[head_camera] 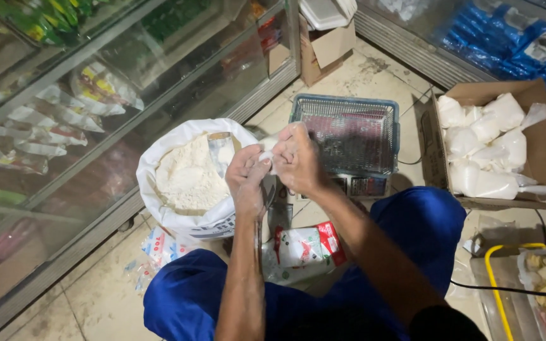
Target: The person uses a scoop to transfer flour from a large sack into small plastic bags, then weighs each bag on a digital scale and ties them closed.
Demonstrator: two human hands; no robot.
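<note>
Knees: blue trousers (197, 297), person seated low on the tiled floor (96, 297), legs spread to 5 and 7 o'clock of the frame.
Between knees: flat printed packets, red and white (304, 247), lying on the floor; more clear wrappers (159, 245) at 8 o'clock.
Left hand (246, 180): fingers closed together on the neck of a small clear bag (266, 155), dusted white.
Right hand (298, 161): fingers pinched shut on the same small clear bag, touching the left hand; looks like the mouth is being twisted or knotted, though the knot itself is hidden.
Bag position: held in the air at frame centre, just right of the sack, in front of the basket.
Sack (191, 177): large white sack at 10 o'clock of the hands, open, rim rolled down, well filled with white powder; a clear scoop-like piece (220, 151) stands in it.
Basket (345, 132): blue-rimmed wire basket on a scale, 1 o'clock of the hands, nothing in it.
Carton (538, 145): at 2 o'clock, holding a heap of tied white bags (485, 145).
Progress, judged: many bags done, one being closed, much powder left in the sack.
Far: glass display case (64, 113) at 9 to 11 o'clock; blue packs (507, 35) at 1 o'clock.
</note>
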